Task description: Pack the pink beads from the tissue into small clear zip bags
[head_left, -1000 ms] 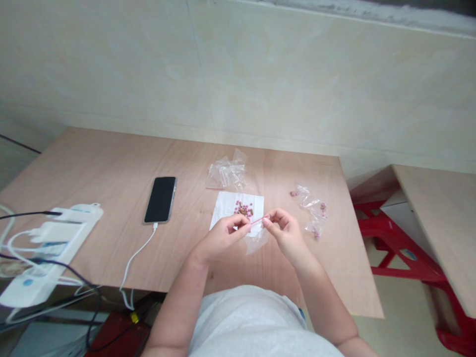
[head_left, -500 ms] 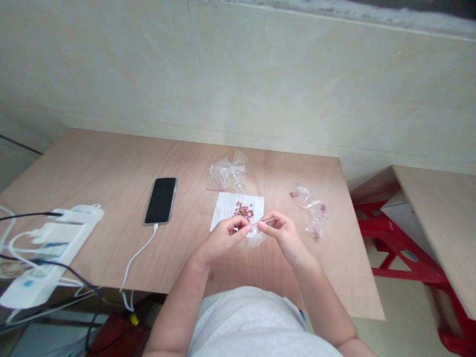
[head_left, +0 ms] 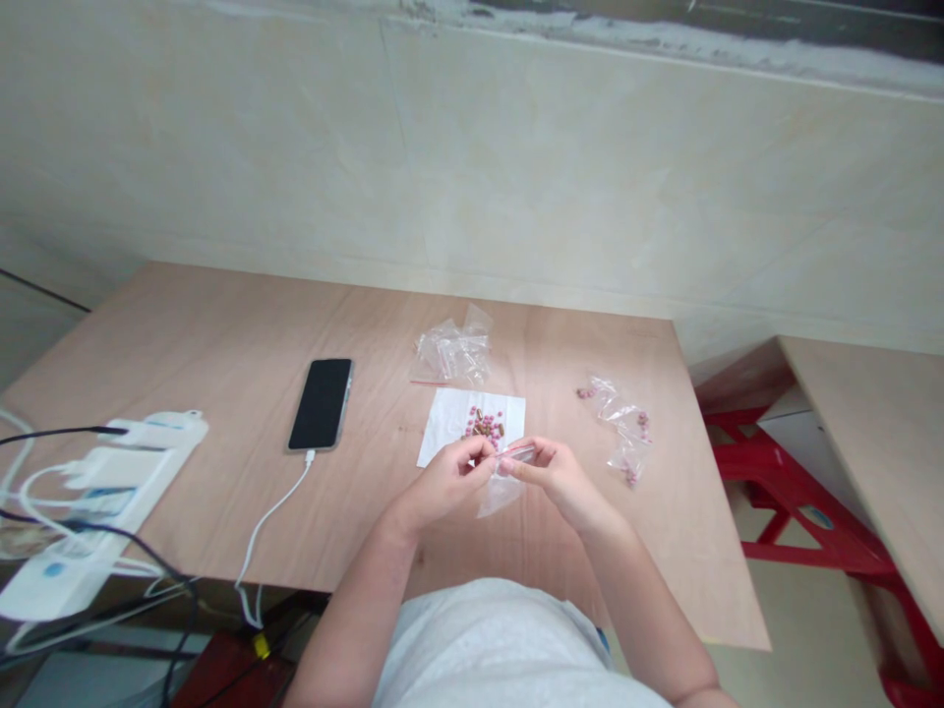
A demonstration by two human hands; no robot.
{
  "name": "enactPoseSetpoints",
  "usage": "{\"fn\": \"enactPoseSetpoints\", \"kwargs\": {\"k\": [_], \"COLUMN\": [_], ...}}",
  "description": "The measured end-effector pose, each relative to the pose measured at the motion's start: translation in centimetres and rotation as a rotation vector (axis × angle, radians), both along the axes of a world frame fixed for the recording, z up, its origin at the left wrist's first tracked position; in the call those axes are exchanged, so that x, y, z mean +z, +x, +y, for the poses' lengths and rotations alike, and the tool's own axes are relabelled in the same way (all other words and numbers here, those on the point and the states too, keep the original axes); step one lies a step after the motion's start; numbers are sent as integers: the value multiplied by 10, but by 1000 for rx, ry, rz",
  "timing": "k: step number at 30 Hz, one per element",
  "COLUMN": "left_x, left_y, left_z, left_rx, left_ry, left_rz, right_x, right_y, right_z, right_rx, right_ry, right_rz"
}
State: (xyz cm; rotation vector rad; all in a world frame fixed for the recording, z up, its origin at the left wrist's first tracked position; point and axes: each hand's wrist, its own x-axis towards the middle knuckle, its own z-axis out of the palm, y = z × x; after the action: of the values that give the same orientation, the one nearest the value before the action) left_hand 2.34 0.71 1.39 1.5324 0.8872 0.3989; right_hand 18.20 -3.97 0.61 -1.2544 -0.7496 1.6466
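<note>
Between my hands is a small clear zip bag (head_left: 500, 496), its body hanging down toward the table's front edge. My left hand (head_left: 461, 470) pinches the bag's top edge from the left. From the right, the thumb and fingers of my right hand (head_left: 544, 468) are closed on the same edge. Just beyond my fingertips, a heap of pink and brown pills and capsules (head_left: 485, 425) lies on a white sheet of paper (head_left: 443, 418). Whether anything is inside the held bag I cannot tell.
Behind the paper lies a pile of clear bags (head_left: 453, 349). Filled small bags (head_left: 619, 418) rest at the right. A phone (head_left: 322, 403) on a white cable and a power strip (head_left: 110, 501) are at the left. A red stool (head_left: 803, 501) stands beyond the table's right edge.
The bag's red-striped top edge was stretched between my fingers; now my hands are closer together and the bag hangs lower and more open to view. The camera view has tilted slightly up.
</note>
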Motion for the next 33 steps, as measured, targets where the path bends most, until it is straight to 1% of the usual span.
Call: {"fn": "enactPoseSetpoints", "kwargs": {"k": [4, 9, 13, 18, 20, 22, 25, 27, 33], "left_x": [3, 1, 1, 1, -1, -5, -10, -12, -15], "left_y": [2, 5, 3, -7, -10, -12, -13, -14, -17], "left_z": [-2, -3, -3, -2, -2, -1, 1, 2, 4], "left_rx": [-60, -73, -40, 6, 38, 65, 86, 98, 97], "left_ry": [9, 41, 1, -165, -193, -196, -197, -195, -163], "left_rz": [36, 78, 23, -58, -80, -81, -63, -53, -31], "right_x": [-3, -8, -8, -4, -5, -7, -13, -16, -16], "right_y": [-2, -5, -4, 2, 5, 7, 10, 10, 7], "right_z": [-2, -4, -2, 0, 0, 1, 2, 3, 5], "right_rx": [-27, -79, -103, -14, 18, 7, -88, -126, -87], "right_ry": [-1, 7, -14, -29, -12, 12, 41, 50, 52], "right_rz": [12, -9, -25, -5, 8, 1, -29, -21, 4]}}
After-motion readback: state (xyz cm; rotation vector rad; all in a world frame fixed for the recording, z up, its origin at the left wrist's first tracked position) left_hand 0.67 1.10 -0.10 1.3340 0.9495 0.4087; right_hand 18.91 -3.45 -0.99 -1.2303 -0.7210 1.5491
